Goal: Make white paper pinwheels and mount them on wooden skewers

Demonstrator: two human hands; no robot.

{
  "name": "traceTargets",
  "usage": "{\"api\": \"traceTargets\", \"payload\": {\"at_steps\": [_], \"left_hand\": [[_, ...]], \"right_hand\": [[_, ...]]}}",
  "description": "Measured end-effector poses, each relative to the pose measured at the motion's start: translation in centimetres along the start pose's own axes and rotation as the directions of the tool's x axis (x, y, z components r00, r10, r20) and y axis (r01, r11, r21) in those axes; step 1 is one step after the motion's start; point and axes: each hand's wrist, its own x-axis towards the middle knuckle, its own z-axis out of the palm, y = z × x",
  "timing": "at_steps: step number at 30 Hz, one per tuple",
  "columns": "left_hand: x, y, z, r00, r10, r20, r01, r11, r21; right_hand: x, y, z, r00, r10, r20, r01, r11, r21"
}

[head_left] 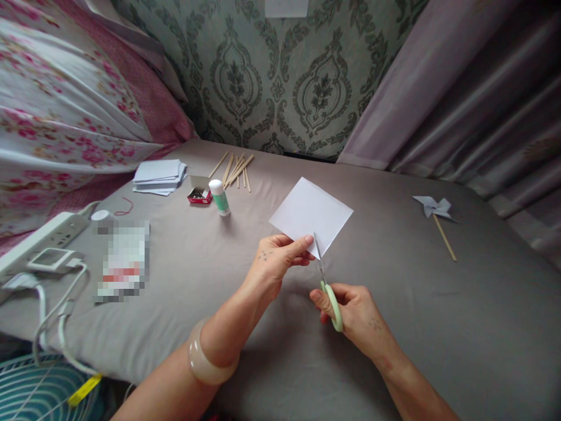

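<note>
A square sheet of white paper [312, 210] is held up above the bed, one corner pointing toward me. My left hand [284, 257] pinches it near that lower corner, thumb on top and fingers beneath. In my right hand [350, 313] is a pair of scissors [333, 307] with pale green handles, my thumb and fingers around the loops. The blades reach into the paper's near corner, just right of my left thumb. A finished white paper pinwheel [433, 207] on a wooden stick lies off to the right.
At the back left are a stack of white paper [158, 176], several wooden sticks [236, 171], a small red box [200, 196] and a green-and-white glue stick [220, 197]. A power strip [48, 237] with cables, a blurred packet [125, 257] and a blue fan [39, 389] occupy the left side.
</note>
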Motion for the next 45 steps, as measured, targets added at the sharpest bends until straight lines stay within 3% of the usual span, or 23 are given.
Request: {"api": "traceTargets", "payload": {"at_steps": [45], "left_hand": [[-0.09, -0.15, 0.46, 0.999, -0.038, -0.026, 0.036, 0.998, -0.049]], "right_hand": [[0.16, -0.51, 0.44, 1.000, 0.000, -0.029, 0.003, 0.997, 0.078]]}}
